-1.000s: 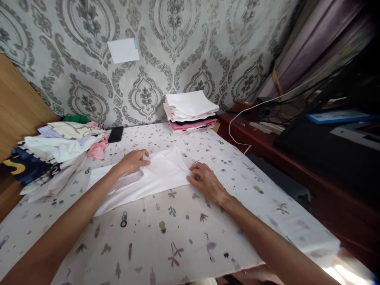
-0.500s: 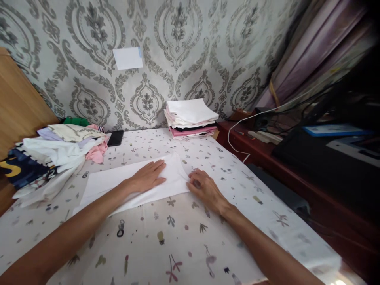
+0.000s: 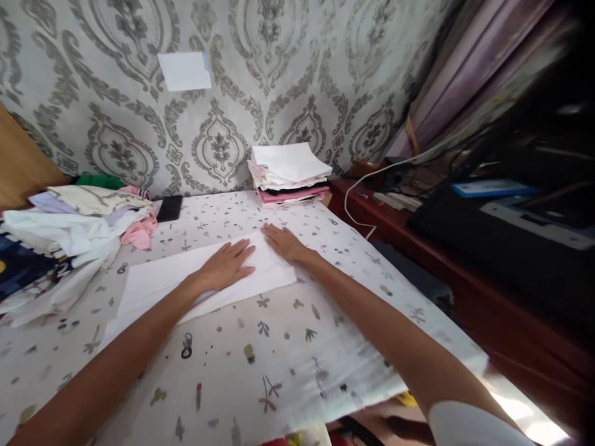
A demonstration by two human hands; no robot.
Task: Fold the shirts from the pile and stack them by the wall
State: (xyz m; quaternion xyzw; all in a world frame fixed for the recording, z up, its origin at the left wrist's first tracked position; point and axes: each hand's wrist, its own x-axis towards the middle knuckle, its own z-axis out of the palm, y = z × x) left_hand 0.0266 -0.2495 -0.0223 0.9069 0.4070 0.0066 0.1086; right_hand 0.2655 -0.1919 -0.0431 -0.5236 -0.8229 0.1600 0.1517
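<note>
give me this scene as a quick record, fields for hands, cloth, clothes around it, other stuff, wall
left hand: palm down, fingers spread, on the white garment
right hand: fingertips at the garment's far right corner
garment: white, laid out long and nearly flat
surface: patterned white cloth
left side: loose heap of clothes, black phone beside it
back: neat stack of folded clothes, white on top
wall: ornate grey wallpaper, white paper on it

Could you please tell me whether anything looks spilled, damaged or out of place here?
No spill or damage shows. Mildly untidy: the white cable loops loosely near the red desk's edge, and the clothes at left lie in a rumpled heap, unlike the neat stack.
</note>
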